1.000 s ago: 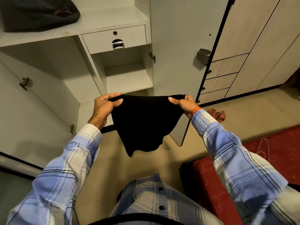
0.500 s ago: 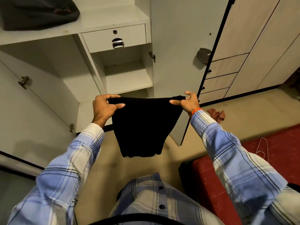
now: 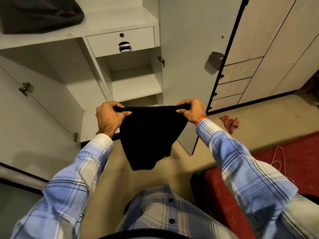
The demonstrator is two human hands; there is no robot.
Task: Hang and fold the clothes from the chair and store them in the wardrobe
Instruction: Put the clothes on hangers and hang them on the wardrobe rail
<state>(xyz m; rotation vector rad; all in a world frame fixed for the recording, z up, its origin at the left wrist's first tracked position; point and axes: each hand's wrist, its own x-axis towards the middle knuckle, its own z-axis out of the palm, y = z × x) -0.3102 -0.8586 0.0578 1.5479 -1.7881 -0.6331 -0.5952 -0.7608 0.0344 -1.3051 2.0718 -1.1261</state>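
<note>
Progress: somewhere mid-task, by the look of it — one black garment (image 3: 151, 133) is being dealt with in the air in front of the open wardrobe (image 3: 120, 12), and nothing black is seen on the shelves yet.
Already stored (maybe): a dark grey bundle (image 3: 39, 12) is lying on the upper shelf, top left. Whether it was put there as part of this job can't be told.
Still left: the black garment has to be folded down and put away. A wire hanger (image 3: 278, 156) is lying unused on the red bed (image 3: 293, 169), so the hanging part looks not yet done for at least one piece. The chair isn't in view, so what's left on it can't be judged.
Free space: the small lower shelf (image 3: 136, 85) under the drawer (image 3: 120, 41) would be the closest spot.
Left hand (image 3: 107, 118): raised in front of the chest, fingers curled over the top left corner of the garment, thumb pinched against the cloth.
Right hand (image 3: 192, 110): held level with the left, fingers hooked over the top right corner, thumb clamped underneath.
Garment: stretched fairly taut between both hands — the rest is hanging free, touching nothing.
Stray bit: a reddish rag (image 3: 230, 123) is on the floor near the wooden drawers, apart from everything else.
</note>
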